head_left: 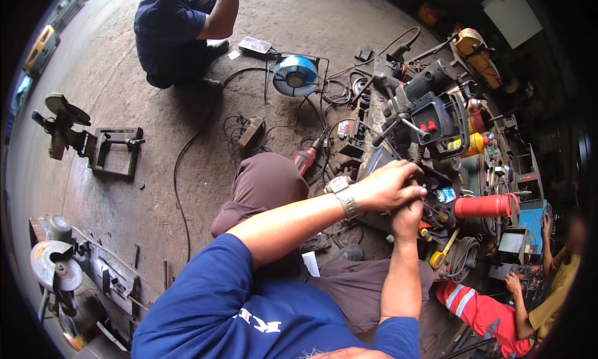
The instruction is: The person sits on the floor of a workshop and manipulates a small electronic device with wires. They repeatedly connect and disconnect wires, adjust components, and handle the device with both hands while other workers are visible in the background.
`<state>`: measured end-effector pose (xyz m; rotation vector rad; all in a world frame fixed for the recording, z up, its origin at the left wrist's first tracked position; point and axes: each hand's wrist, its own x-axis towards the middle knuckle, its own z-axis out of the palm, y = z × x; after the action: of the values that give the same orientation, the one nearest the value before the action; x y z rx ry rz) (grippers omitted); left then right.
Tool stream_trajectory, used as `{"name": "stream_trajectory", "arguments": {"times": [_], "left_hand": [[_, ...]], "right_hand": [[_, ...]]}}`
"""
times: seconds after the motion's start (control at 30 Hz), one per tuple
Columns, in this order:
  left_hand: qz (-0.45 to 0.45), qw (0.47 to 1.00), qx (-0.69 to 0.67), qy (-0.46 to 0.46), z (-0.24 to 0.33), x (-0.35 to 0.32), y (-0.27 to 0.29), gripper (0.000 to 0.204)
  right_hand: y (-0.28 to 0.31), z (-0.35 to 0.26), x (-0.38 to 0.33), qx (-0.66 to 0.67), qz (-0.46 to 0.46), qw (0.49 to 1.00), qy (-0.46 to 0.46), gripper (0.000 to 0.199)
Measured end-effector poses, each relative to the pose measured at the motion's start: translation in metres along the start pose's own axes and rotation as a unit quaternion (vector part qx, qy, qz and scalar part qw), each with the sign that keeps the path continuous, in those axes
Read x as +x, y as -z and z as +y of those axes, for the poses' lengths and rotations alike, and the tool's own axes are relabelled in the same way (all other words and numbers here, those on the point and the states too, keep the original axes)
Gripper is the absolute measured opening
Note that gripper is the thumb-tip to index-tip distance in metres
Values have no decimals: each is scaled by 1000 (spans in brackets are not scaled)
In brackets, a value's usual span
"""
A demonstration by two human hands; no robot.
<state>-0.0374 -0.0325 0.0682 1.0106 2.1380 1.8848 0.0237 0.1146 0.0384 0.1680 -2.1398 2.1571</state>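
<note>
My left hand (387, 186), with a metal-band watch (343, 197) at the wrist, is closed over a dark part at the work in front of me. Just below it, my right hand (408, 219) is also closed, its fingers touching the left ones. What the two hands grip is hidden by the fingers. Beyond them stands a black drilling machine (433, 125) with red buttons and a spoked feed handle. A blue-and-white striped dark piece (377, 162) lies beside my left hand. Right of my hands is a small blue-and-white package (446, 194).
A red cylinder (483, 206), a yellow tape measure (438, 258) and coiled cable (462, 259) lie to the right. Ahead are a blue fan (294, 75), a red power tool (306, 158) and floor cables. One person squats ahead; another in red trousers (479, 312) works at right.
</note>
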Motion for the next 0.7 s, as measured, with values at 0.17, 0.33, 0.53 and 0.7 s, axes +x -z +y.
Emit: {"name": "stream_trajectory", "arguments": {"times": [0.17,0.33,0.53,0.7], "left_hand": [[101,992,-24,70,-18,11,18,28],[78,965,-139,208,-51,18,9,35],[27,846,-392,360,-42,9,5,22],[-72,656,-614,433,-27,3,12,22]], "right_hand": [[-20,-1,7,-82,92,991,-52,17],[-10,-18,16,-220,70,973,9,15],[3,-43,35,-510,-119,796,302,9],[59,-59,82,-156,216,960,82,19]]}}
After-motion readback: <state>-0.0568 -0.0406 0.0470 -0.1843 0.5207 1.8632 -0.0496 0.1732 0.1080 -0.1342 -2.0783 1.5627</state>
